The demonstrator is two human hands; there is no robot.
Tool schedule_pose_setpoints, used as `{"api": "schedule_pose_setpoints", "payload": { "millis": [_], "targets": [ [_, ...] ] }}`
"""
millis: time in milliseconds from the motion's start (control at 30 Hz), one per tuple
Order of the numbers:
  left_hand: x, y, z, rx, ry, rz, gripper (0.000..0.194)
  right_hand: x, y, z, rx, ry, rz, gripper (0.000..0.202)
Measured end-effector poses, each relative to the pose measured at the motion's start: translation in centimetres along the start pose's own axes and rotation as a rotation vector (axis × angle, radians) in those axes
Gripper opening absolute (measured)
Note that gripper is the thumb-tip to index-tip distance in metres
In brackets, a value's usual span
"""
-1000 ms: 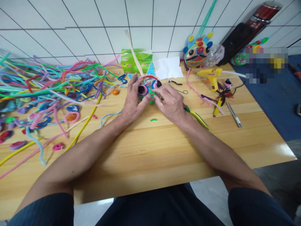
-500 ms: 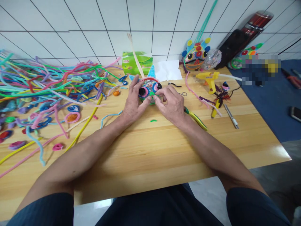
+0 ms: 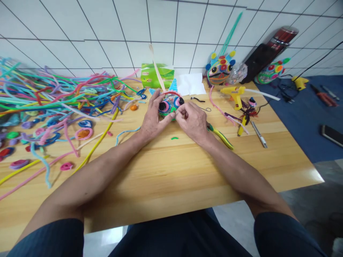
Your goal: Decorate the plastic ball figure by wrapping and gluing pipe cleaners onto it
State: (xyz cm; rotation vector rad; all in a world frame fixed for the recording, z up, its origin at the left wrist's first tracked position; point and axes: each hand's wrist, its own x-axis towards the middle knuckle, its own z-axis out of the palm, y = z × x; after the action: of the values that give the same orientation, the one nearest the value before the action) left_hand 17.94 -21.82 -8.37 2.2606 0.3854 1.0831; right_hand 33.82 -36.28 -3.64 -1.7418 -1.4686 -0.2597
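A colourful craft face point(image 3: 171, 102) with big black-and-pink eyes, light blue pointed ears and a green nose lies at the middle of the table. My left hand point(image 3: 154, 116) is wrapped round its left side, thumb at its lower edge. At its lower right, my right hand point(image 3: 192, 120) has thumb and index finger pinched together beside the green nose; what they hold, if anything, is hidden. A short green piece point(image 3: 174, 138) rests on the wood just below the hands. Pliers with yellow-green handles point(image 3: 222, 137) lie by my right wrist.
Many pipe cleaners point(image 3: 61, 94) cover the left side. Behind are a green packet point(image 3: 157, 75), white paper point(image 3: 191, 84) and a finished face point(image 3: 220, 72). At right lie a yellow glue gun point(image 3: 235, 96), scissors partly hidden, a cutter point(image 3: 259, 134) and a phone point(image 3: 332, 135).
The view has shifted slightly, showing more of the right side. My right hand's fingers have drawn together into a closer pinch near the nose. My left hand stays on the craft face.
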Motion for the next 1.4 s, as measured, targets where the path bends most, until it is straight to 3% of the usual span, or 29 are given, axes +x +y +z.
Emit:
{"api": "schedule_pose_setpoints", "payload": {
  "millis": [133,333,400,533,633,733,833,967,1133,1267,1400],
  "targets": [
    [0.1,-0.2,0.0,0.000,0.007,0.001,0.096,0.6,-0.2,-1.0,0.087,-0.039,0.105,0.009],
    [0.0,-0.5,0.2,-0.009,0.016,0.001,0.088,1.5,0.3,-3.1,0.014,-0.427,0.217,0.015],
    [0.1,-0.5,0.4,-0.012,0.025,0.004,0.091,1.0,0.5,-4.0,-0.028,-0.487,0.218,0.015],
    [0.2,-1.0,0.7,-0.049,0.057,0.030,0.097,-1.3,1.6,-7.6,-0.082,-0.453,0.307,0.013],
    [0.1,-2.1,1.1,-0.114,0.079,0.054,0.101,-3.8,3.5,-11.8,-0.168,-0.400,0.468,0.030],
    [0.1,-3.1,1.3,-0.156,0.076,0.045,0.110,-5.9,6.4,-15.8,-0.315,-0.257,0.653,0.036],
    [0.1,-2.9,1.3,-0.150,0.039,-0.007,0.113,-6.7,9.8,-17.9,-0.362,-0.086,0.753,0.032],
    [0.0,-0.9,1.0,-0.043,0.061,-0.045,0.105,-4.6,14.6,-16.9,-0.366,0.005,0.700,0.034],
    [-0.1,0.7,1.1,0.034,0.073,-0.008,0.097,0.5,18.8,-13.5,-0.495,-0.086,0.664,0.035],
    [0.0,0.4,1.1,0.065,0.048,0.005,0.093,3.4,20.2,-12.0,-0.480,-0.109,0.694,0.029],
    [-0.1,0.2,1.2,0.070,0.067,0.020,0.091,4.6,20.2,-12.7,-0.367,-0.079,0.611,0.034]
  ]
}}
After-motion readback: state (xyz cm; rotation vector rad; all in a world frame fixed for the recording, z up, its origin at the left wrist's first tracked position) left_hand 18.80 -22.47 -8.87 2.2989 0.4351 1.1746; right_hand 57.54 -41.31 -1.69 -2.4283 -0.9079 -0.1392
